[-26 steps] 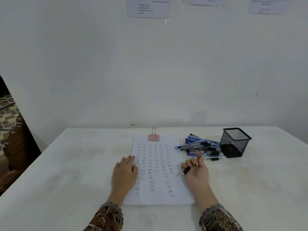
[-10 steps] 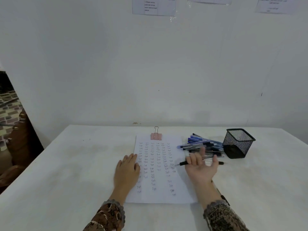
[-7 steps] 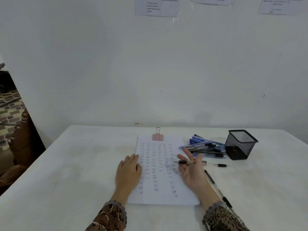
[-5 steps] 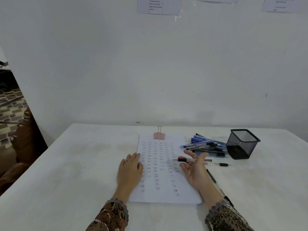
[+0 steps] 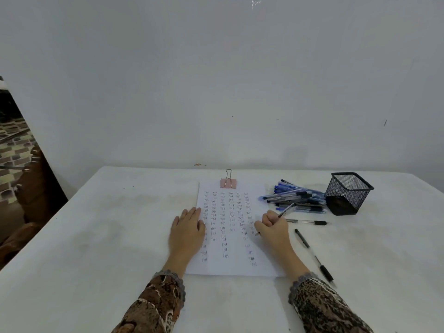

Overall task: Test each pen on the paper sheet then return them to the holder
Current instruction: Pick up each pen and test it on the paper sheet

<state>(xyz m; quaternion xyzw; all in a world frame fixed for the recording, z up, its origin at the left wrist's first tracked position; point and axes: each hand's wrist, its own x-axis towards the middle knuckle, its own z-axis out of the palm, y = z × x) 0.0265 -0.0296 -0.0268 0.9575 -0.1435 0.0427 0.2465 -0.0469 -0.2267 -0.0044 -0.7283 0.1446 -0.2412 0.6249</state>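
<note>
Right hand [image 5: 272,227] rests on the right part of the paper sheet [image 5: 230,266], its grip curled round a pen [image 5: 287,210]. The pen's tip shows just left of the fist at the sheet, but the fingers hide mid-barrel. Left hand [image 5: 187,233] lies flat across the sheet's left edge, grip relaxed, holding nothing. The rows of writing are too small to read reliably. Binder clip [image 5: 228,183] sits at the sheet's top edge. Pile of pens [image 5: 298,198] lies between sheet and mesh holder [image 5: 348,193], count indeterminate. The holder's contents cannot be made out. Upper loose pen [image 5: 306,222] and lower loose pen [image 5: 312,253] lie on the table [image 5: 108,236] right of the right hand.
</note>
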